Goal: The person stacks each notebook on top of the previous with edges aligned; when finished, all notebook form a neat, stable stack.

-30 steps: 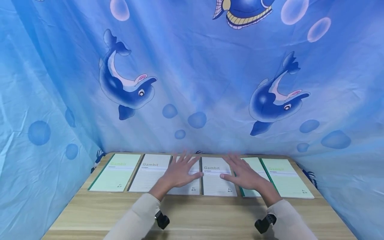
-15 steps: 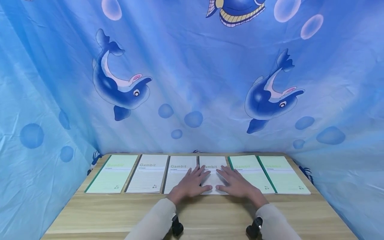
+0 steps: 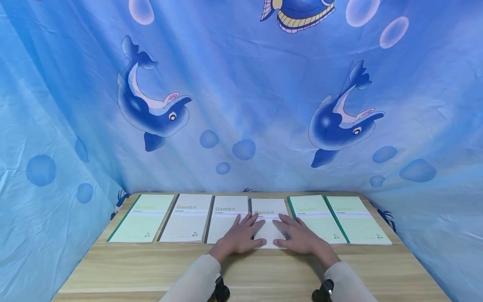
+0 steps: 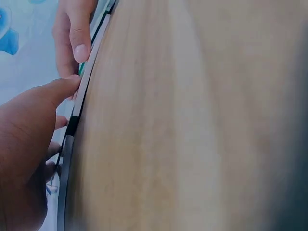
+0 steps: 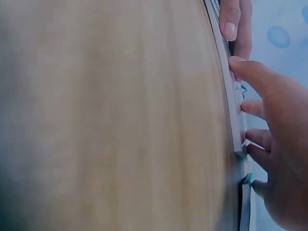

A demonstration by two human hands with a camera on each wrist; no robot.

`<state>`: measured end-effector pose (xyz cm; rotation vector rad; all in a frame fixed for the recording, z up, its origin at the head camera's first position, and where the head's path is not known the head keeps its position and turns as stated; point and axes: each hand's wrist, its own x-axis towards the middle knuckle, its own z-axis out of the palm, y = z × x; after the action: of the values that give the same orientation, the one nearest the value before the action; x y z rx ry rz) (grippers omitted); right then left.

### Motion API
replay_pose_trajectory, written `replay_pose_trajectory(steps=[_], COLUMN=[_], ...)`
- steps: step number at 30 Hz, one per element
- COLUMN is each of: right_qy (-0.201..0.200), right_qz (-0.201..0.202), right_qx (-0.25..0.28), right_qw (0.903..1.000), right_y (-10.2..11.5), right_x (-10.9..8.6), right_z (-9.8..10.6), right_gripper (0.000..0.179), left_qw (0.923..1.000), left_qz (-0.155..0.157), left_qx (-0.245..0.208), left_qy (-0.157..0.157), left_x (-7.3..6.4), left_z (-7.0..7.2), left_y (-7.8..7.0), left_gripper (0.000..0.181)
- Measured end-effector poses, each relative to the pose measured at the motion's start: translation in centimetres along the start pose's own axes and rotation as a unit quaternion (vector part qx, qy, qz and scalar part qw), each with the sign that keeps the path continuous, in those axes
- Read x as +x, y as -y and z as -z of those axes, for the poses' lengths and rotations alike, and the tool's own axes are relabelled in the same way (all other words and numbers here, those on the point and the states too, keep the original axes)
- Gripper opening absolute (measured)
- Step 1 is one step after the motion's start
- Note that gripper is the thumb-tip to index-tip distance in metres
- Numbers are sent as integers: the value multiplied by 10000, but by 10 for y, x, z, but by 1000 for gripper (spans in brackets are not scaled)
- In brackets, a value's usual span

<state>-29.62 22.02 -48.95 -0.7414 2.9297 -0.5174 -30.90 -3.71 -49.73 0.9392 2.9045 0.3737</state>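
A white notebook [image 3: 268,204] with a dark spine and "Gambit" on its cover lies flat, fourth from the left in a row. My left hand [image 3: 240,236] rests on its left side with spread fingers. From the other side my right hand [image 3: 300,237] touches the cover, fingers spread too. Both thumbs lie near the notebook's front edge, a short gap apart. In the left wrist view the left thumb [image 4: 65,89] is at the notebook's edge, and the right wrist view shows the right thumb [image 5: 250,70] there as well. The hands hide part of the cover.
Two more white notebooks, one in the second place [image 3: 186,218] and one in the third [image 3: 228,214], lie to the left, beyond them a green notebook [image 3: 141,218]. Green notebooks [image 3: 315,214] lie to the right. A blue dolphin-print curtain [image 3: 241,105] hangs behind the wooden table [image 3: 151,268].
Both hands have come down and inward onto the fourth notebook. In the last half second that notebook has slid slightly toward me, its front edge now nearer than its neighbours'.
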Motion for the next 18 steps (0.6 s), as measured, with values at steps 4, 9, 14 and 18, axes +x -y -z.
replay_pose_trajectory(steps=[4,9,14,18], right_qy=[-123,-361,-448,-379], right_qz=[133,342,125,-74], right_qx=[-57,-97,-11,84], right_qw=[9998,9987,9989,9992], right_y=[2,3,-1,-7], right_x=[-6,-7,2,8], right_z=[1,5,8,6], right_gripper=[74,68,69,74], left_qw=[9999,9999,9997,9996], left_qz=[-67,-95,-62,82], left_qx=[84,64,-116,-209], left_qy=[70,-33,-196,-157], left_x=[-5,-5,4,10], left_z=[2,4,5,4], left_y=[-4,-6,-2,2], left_gripper=[73,72,73,75])
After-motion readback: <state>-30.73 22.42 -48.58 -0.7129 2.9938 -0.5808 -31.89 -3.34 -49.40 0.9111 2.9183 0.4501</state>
